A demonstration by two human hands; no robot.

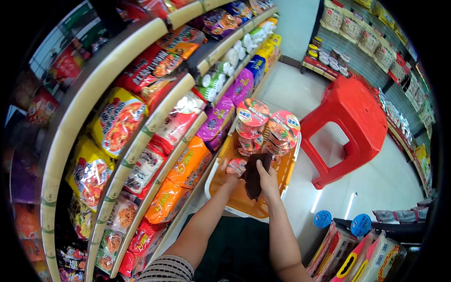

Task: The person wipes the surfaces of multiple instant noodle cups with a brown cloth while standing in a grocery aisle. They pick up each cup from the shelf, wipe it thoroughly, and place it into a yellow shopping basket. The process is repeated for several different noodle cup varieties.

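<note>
In front of me on the floor stands a yellow plastic basket (215, 172) with a white rim. Two stacks of instant noodle cups with printed lids, a left stack (252, 118) and a right stack (284, 128), fill its far end. My left hand (230, 179) grips a single noodle cup (236, 166) near the basket's left side; its fingertips are partly hidden. A dark brown cloth (254, 176) is held in my right hand (268, 181), thumb on top. The cloth hangs over the basket, just right of the cup.
Shelves on the left carry bagged instant noodles, including orange packs (190, 160) and purple packs (215, 120). A red plastic stool (352, 120) stands right of the basket. Jars (329, 58) line a far shelf. Large bagged goods (373, 261) stand at the lower right.
</note>
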